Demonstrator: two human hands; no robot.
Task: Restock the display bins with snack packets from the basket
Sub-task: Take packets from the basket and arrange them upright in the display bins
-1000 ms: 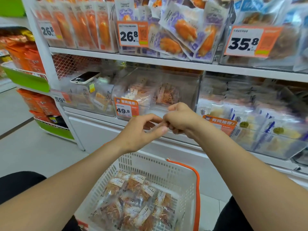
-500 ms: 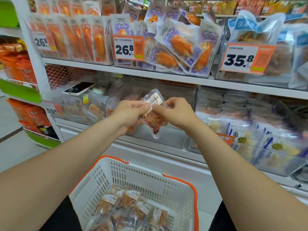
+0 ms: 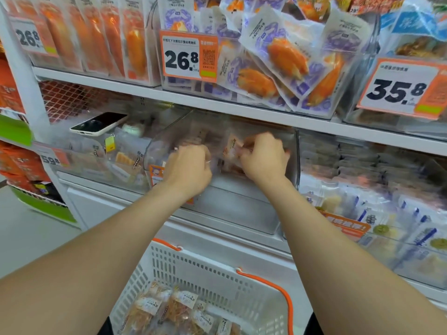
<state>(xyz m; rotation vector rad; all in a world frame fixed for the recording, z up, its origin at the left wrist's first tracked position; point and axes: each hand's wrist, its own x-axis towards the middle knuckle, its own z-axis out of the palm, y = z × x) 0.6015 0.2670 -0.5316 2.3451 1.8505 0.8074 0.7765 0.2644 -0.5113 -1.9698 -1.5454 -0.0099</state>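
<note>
The clear display bin (image 3: 244,211) sits on the middle shelf, and both my hands reach into its open top. A clear snack packet (image 3: 231,151) with orange-brown contents is pinched by my right hand (image 3: 264,158) just above the bin's inside. Left of the packet, my left hand (image 3: 189,171) has its fingers curled away from me; blur hides whether they touch the packet. Below, the white basket (image 3: 217,265) with orange handles holds several more of the same snack packets (image 3: 174,308).
A phone (image 3: 99,123) lies on top of the neighbouring clear bin on the left. Bins of blue-and-white packets (image 3: 387,226) stand to the right. The shelf above (image 3: 217,102) overhangs the bin and carries orange snack packs and price tags.
My hands lifted a packet from in front of the bin and carried it up and forward into the bin's top. My view moved closer to the shelf.
</note>
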